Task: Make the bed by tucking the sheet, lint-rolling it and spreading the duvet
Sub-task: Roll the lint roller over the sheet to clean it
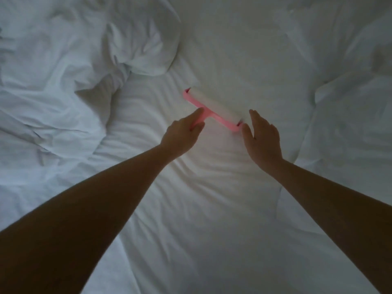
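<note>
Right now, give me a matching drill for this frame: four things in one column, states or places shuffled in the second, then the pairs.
Things:
1. left hand
2. right hand
3. lint roller
4. duvet

States or places:
A. bunched in folds, upper left
B. fingers straight, beside the roller's end
C. lying on the sheet, mid-bed
D. curled round the pink handle

Pairs: 1-D, 2-B, 3-C, 4-A.

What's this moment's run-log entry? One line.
stage: lint-rolling | left hand: grips lint roller handle | right hand: open, beside roller end | roller: on sheet | duvet: bunched aside, not spread
</note>
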